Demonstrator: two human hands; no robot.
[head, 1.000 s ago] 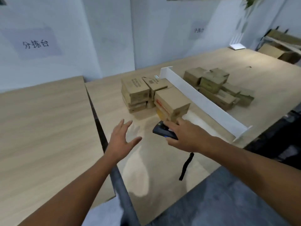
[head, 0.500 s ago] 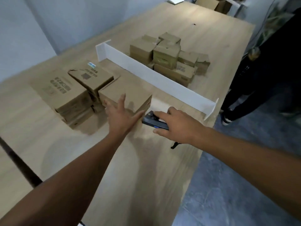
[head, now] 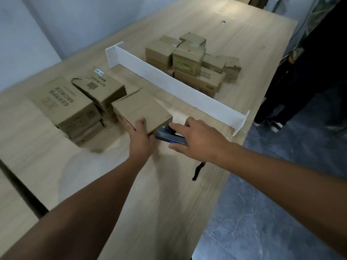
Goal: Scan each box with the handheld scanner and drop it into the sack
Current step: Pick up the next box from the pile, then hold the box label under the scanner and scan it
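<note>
Two heaps of cardboard on the table, as I log them remotely. Left of the white divider: stacked boxes. Front item, the box, has its near edge clasped by the left hand, thumb on top. Just beside it, same side of the divider: black scanner, gripped by the right hand, strap dangling. Beyond the divider: second pile.
</note>
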